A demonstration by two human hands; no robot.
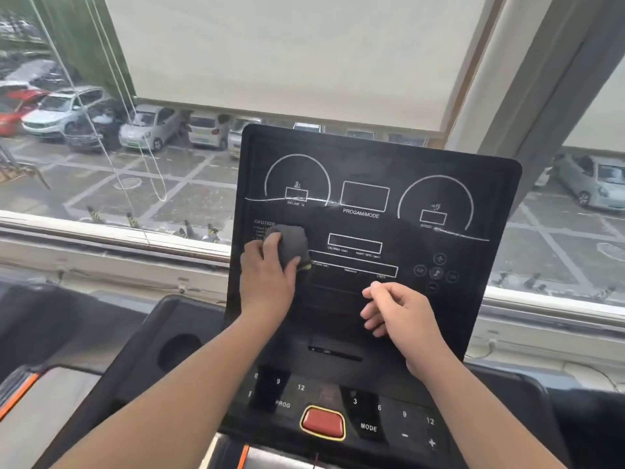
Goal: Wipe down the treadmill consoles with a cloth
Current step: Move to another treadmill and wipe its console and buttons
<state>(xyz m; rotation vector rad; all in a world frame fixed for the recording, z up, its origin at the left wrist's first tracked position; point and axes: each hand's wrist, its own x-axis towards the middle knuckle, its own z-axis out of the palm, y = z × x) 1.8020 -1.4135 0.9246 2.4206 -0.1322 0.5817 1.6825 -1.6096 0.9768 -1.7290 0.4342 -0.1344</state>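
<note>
Treadmill console [367,157] facing window [101,164], blind [287,52] half lowered. Left hand [267,282] clutching grey cloth [292,243] at console's left edge, covering caution text [264,223]. Right hand [402,316] hovering loosely curled, holding nothing.

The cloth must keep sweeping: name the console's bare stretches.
Free: the console's upper half across the gauge arcs, and its right side around the round buttons. Crowded: lower left and middle: left hand gripping the cloth, right hand beside it.

Bare left hand [267,279], bare right hand [402,319], left forearm [169,384] and right forearm [473,411] — both bare all along
</note>
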